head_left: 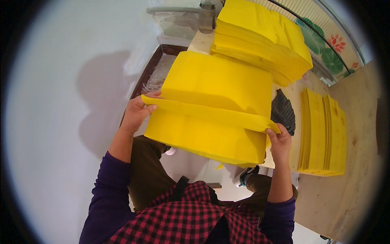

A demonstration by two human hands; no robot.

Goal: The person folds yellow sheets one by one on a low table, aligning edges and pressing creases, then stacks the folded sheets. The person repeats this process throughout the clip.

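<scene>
The person's left hand (136,114) pinches one end of a strip (211,114), thumb over the near face and fingers tucked behind. The right hand (280,142) grips the other end the same way, thumb toward the middle. The strip is long, narrow and bright yellow, matte and softly flexible like felt or fabric, stretched between the two hands with a slight bow; whether it is a fold of a larger sheet or a separate piece cannot be told.

Just under both hands lies a broad yellow stack (203,138), smooth on top, its near edge curving down. Beyond the hands sits a thicker pile (260,36) of the same yellow material, its layered sides uneven and its top gently rippled. Just past the right hand is a dark grey cloth (283,112), crumpled and coarsely textured. Farther to the right of that hand stand two narrow bundles (323,134) side by side, their thin layers showing as fine ridges, on a pale wooden board (325,207) with visible grain. Well beyond the left hand, beside the pile, is a clear, cylindrical jar (207,18).
</scene>
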